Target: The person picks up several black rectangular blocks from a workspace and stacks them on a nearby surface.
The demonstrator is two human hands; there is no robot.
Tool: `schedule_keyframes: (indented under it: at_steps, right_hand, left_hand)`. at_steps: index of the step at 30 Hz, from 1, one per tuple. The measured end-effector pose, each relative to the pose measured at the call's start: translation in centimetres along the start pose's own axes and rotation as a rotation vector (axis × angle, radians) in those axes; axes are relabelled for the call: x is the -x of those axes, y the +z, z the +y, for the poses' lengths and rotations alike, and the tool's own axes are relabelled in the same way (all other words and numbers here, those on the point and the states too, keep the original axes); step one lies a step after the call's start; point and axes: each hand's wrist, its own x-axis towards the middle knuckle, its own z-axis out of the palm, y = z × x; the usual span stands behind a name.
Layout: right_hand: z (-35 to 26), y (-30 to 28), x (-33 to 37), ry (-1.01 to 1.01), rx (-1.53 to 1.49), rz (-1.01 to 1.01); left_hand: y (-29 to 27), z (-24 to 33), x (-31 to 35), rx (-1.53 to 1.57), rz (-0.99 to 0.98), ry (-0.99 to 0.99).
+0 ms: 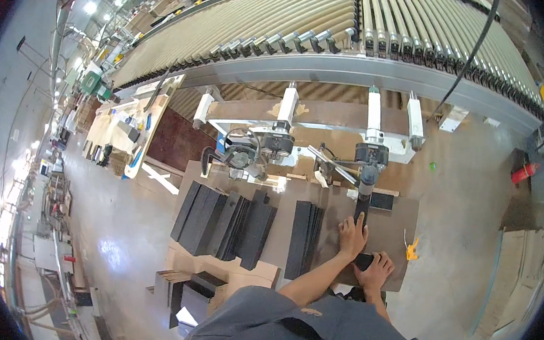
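Head view, from above: a person in a grey shirt works at a brown surface. The left hand reaches forward, its fingers extended and a little spread, lying on or against a black strip that runs beneath the right-hand machine head. The right hand, nearer the body, bends over a black end piece; whether its fingers close tightly on this cannot be told, nor whether it is part of the same strip. Just beside the head lies a small black block. To the left, black panels stand in leaning stacks, with a separate narrower group nearer the hands. A second machine head occupies the far side of the surface, and a roller conveyor spans the background. At the right edge of the surface is a yellow object with a pale cord; beyond it stands a red cylinder. A small orange mark on the shirt is too blurred to read.
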Motion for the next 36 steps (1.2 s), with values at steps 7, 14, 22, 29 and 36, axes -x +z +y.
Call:
schedule_keyframes:
  at_steps: [7, 14, 22, 29, 36]
  right_hand:
    - [0.1, -0.4, -0.3, -0.052, -0.027, 0.099]
    - [0.7, -0.1, -0.8, -0.048, 0.012, 0.108]
    - [-0.3, -0.8, -1.0, -0.038, -0.025, 0.009]
    - [-0.5, -0.3, -1.5, -0.035, -0.055, 0.012]
    - [-0.9, -0.6, -1.4, -0.02, -0.058, -0.005]
  left_hand:
    - [-1.7, -0.3, 0.5, 0.063, -0.107, -0.03]
    - [-6.5, -0.8, 5.6, 0.178, -0.493, -0.044]
    - [-4.6, -2.8, 7.5, 0.238, -0.481, -0.084]
    - [-4.1, -3.3, 7.3, 0.24, -0.494, -0.104]
    - [-4.8, -3.1, 6.4, 0.21, -0.435, -0.117]
